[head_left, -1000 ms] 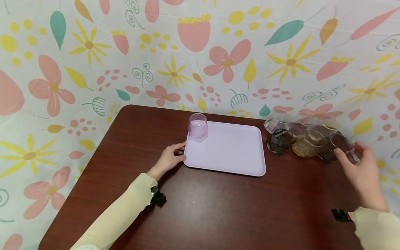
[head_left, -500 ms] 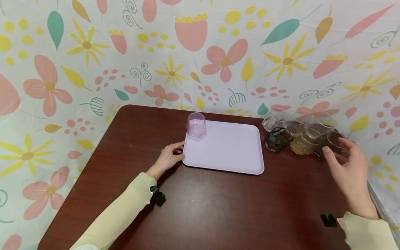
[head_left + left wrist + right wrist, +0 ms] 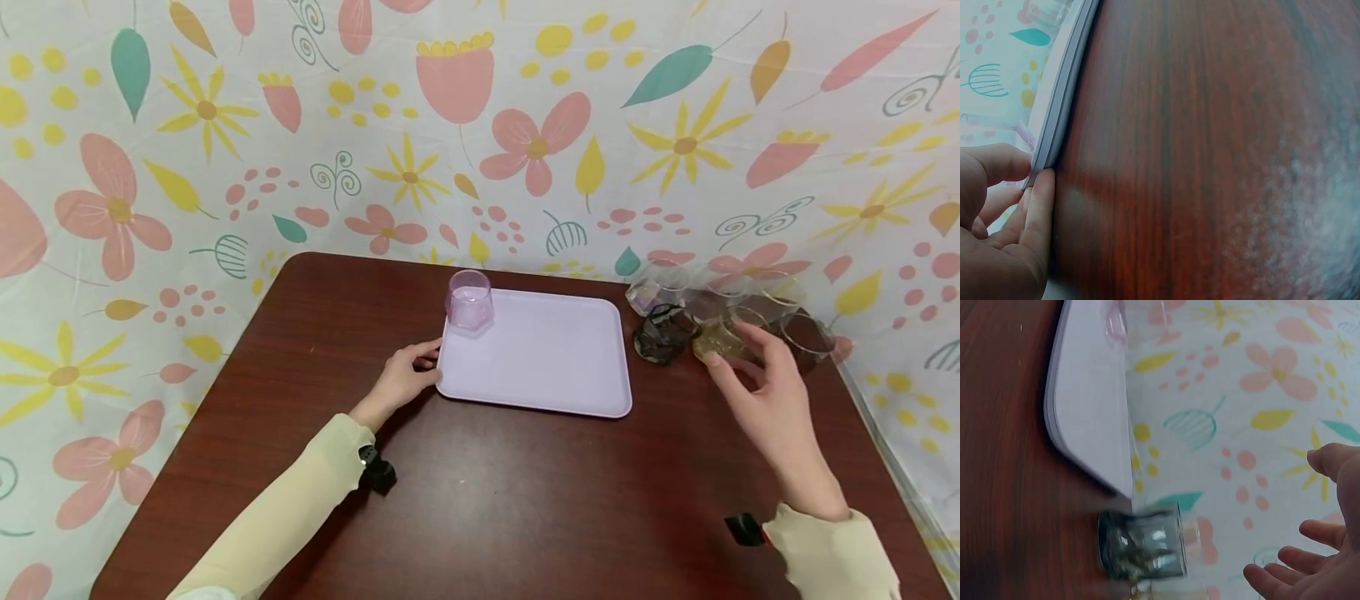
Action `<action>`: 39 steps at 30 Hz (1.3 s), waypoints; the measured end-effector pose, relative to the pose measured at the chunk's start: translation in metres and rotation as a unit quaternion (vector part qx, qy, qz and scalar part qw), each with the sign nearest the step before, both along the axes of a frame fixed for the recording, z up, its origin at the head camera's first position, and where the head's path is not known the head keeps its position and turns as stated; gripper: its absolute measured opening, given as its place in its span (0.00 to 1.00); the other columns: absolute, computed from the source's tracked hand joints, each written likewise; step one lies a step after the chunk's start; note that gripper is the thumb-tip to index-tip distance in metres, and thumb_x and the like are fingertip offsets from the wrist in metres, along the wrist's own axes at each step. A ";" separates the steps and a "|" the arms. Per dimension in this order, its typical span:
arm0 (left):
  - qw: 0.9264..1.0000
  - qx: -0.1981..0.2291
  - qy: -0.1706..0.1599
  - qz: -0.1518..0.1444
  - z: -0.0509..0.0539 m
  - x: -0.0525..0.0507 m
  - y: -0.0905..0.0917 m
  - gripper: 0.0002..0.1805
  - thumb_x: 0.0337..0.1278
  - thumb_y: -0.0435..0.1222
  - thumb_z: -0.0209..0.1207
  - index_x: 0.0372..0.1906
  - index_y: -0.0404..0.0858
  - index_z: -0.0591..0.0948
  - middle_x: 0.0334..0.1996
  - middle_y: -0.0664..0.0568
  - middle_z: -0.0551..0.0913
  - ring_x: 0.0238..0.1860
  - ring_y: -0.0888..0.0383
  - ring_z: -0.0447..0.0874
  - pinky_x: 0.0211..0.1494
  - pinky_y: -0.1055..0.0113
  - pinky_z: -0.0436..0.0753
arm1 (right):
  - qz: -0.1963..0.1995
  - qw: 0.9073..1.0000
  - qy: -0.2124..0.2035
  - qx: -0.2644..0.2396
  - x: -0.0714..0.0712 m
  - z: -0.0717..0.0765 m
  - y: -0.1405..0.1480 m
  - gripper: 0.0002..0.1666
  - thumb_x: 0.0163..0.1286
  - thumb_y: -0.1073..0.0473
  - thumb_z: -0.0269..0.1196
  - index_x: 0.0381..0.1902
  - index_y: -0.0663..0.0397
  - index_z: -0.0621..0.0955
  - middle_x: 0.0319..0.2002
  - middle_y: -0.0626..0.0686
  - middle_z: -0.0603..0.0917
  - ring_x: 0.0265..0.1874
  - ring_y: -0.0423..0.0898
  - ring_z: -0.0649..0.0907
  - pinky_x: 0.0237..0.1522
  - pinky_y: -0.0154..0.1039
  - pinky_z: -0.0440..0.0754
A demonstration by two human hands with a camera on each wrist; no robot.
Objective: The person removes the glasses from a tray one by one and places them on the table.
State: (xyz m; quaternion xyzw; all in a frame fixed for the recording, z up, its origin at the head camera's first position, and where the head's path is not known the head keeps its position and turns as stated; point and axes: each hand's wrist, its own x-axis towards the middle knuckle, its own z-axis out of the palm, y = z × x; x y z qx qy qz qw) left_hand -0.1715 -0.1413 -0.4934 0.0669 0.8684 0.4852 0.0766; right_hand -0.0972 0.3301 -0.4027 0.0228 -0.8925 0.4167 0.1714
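A pale lilac tray [image 3: 540,358] lies on the table, with a pink faceted glass [image 3: 469,312] upright in its far left corner. My left hand [image 3: 403,377] pinches the tray's left rim; the left wrist view shows thumb and fingers on either side of that rim. My right hand [image 3: 776,408] hovers near an amber glass [image 3: 712,342], fingers spread and partly hiding it. In the right wrist view nothing lies within the right fingers [image 3: 1316,559]. Left of the amber glass stands a dark grey glass [image 3: 662,337]; to its right is a brownish glass [image 3: 810,342].
Several clear glasses [image 3: 660,287] form a back row behind the coloured ones, close to the flowered cloth [image 3: 525,100]. The brown wooden table [image 3: 525,500] reaches that cloth at the back. Its right edge runs beside the glasses.
My right hand has moved left, from the brownish glass at the right end to the amber glass. The left hand, tray and pink glass keep their places; the head view has shifted slightly.
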 end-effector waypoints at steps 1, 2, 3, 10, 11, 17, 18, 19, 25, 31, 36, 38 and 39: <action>1.000 -0.001 -0.001 0.000 0.000 0.000 0.000 0.33 0.59 0.27 0.64 0.72 0.35 0.76 0.56 0.38 0.84 0.54 0.42 0.84 0.59 0.51 0.86 | 0.005 1.000 0.001 0.000 -0.001 0.000 -0.005 0.39 0.75 0.61 0.65 0.79 0.58 0.65 0.71 0.65 0.67 0.53 0.19 0.72 0.50 0.09 0.72; 1.000 -0.001 -0.001 0.000 -0.001 0.000 -0.001 0.33 0.59 0.27 0.64 0.72 0.35 0.76 0.56 0.38 0.84 0.54 0.42 0.84 0.59 0.51 0.86 | 0.011 1.000 0.000 -0.001 -0.001 -0.001 -0.009 0.39 0.74 0.61 0.66 0.78 0.58 0.65 0.71 0.65 0.67 0.53 0.19 0.72 0.50 0.09 0.72; 1.000 -0.002 -0.001 0.000 -0.001 0.000 -0.001 0.33 0.59 0.27 0.64 0.72 0.35 0.76 0.56 0.38 0.84 0.53 0.42 0.84 0.58 0.51 0.86 | 0.016 1.000 -0.001 -0.002 -0.002 -0.001 -0.014 0.39 0.74 0.61 0.66 0.78 0.58 0.65 0.71 0.65 0.67 0.52 0.18 0.72 0.50 0.10 0.72; 1.000 0.004 -0.004 -0.003 0.002 0.000 -0.001 0.33 0.59 0.27 0.64 0.73 0.35 0.76 0.56 0.37 0.84 0.54 0.41 0.84 0.60 0.50 0.86 | 0.069 0.997 0.013 -0.026 -0.016 -0.006 -0.049 0.39 0.71 0.64 0.69 0.76 0.61 0.68 0.71 0.64 0.70 0.62 0.31 0.74 0.56 0.13 0.72; 1.000 0.004 -0.002 -0.005 0.002 -0.001 -0.001 0.33 0.59 0.27 0.64 0.73 0.35 0.76 0.56 0.37 0.84 0.54 0.41 0.84 0.60 0.50 0.86 | 0.079 0.996 0.010 -0.025 -0.019 -0.008 -0.055 0.39 0.71 0.64 0.69 0.76 0.61 0.68 0.71 0.64 0.70 0.63 0.36 0.74 0.56 0.13 0.72; 1.000 -0.010 0.004 -0.007 0.001 -0.002 -0.005 0.33 0.59 0.27 0.64 0.73 0.35 0.75 0.56 0.37 0.84 0.54 0.41 0.84 0.59 0.49 0.86 | 0.120 0.993 -0.013 -0.012 -0.041 -0.019 -0.088 0.38 0.73 0.59 0.68 0.75 0.62 0.68 0.71 0.63 0.70 0.69 0.61 0.73 0.64 0.30 0.80; 1.000 -0.012 0.006 -0.008 0.000 -0.002 -0.005 0.33 0.59 0.27 0.64 0.73 0.35 0.75 0.56 0.37 0.84 0.53 0.41 0.84 0.59 0.50 0.86 | 0.126 0.992 -0.018 -0.015 -0.045 -0.021 -0.094 0.38 0.73 0.58 0.68 0.75 0.62 0.68 0.71 0.63 0.70 0.70 0.62 0.73 0.65 0.38 0.82; 1.000 -0.016 0.007 -0.009 -0.001 -0.002 -0.005 0.33 0.60 0.27 0.64 0.73 0.35 0.76 0.55 0.37 0.84 0.53 0.42 0.84 0.59 0.50 0.86 | 0.133 0.991 -0.026 -0.017 -0.049 -0.023 -0.099 0.38 0.73 0.57 0.68 0.75 0.62 0.67 0.72 0.63 0.70 0.71 0.62 0.72 0.66 0.46 0.82; 1.000 -0.012 0.010 -0.014 -0.003 -0.003 -0.004 0.33 0.60 0.29 0.64 0.73 0.36 0.76 0.52 0.39 0.85 0.52 0.43 0.84 0.58 0.53 0.86 | 0.176 0.982 -0.062 -0.040 -0.079 -0.029 -0.139 0.41 0.72 0.53 0.69 0.75 0.62 0.66 0.73 0.63 0.70 0.73 0.60 0.70 0.67 0.60 0.79; 1.000 -0.012 0.009 -0.002 -0.001 0.000 -0.004 0.32 0.60 0.28 0.64 0.71 0.35 0.77 0.48 0.41 0.86 0.51 0.46 0.84 0.58 0.55 0.86 | 0.213 0.973 -0.079 -0.049 -0.114 -0.033 -0.185 0.42 0.71 0.53 0.71 0.75 0.64 0.66 0.72 0.64 0.71 0.72 0.62 0.70 0.67 0.59 0.79; 1.000 -0.014 0.008 0.001 -0.001 0.000 -0.002 0.31 0.61 0.29 0.64 0.71 0.35 0.78 0.49 0.40 0.86 0.51 0.46 0.84 0.58 0.55 0.86 | 0.220 0.970 -0.097 -0.044 -0.141 -0.041 -0.217 0.46 0.69 0.52 0.72 0.76 0.63 0.63 0.72 0.66 0.70 0.71 0.64 0.71 0.69 0.59 0.78; 1.000 -0.015 0.006 0.004 -0.003 0.001 -0.002 0.30 0.61 0.29 0.64 0.71 0.35 0.78 0.49 0.40 0.85 0.51 0.46 0.84 0.57 0.56 0.86 | 0.223 0.968 -0.109 -0.040 -0.148 -0.045 -0.226 0.48 0.69 0.51 0.72 0.77 0.63 0.62 0.72 0.67 0.69 0.71 0.64 0.71 0.70 0.59 0.76; 1.000 -0.016 0.007 0.005 -0.003 0.001 -0.003 0.30 0.61 0.28 0.64 0.70 0.35 0.78 0.48 0.40 0.86 0.51 0.46 0.84 0.57 0.56 0.86 | 0.225 0.967 -0.114 -0.036 -0.151 -0.046 -0.230 0.49 0.68 0.51 0.72 0.78 0.63 0.61 0.72 0.67 0.69 0.71 0.65 0.71 0.71 0.58 0.75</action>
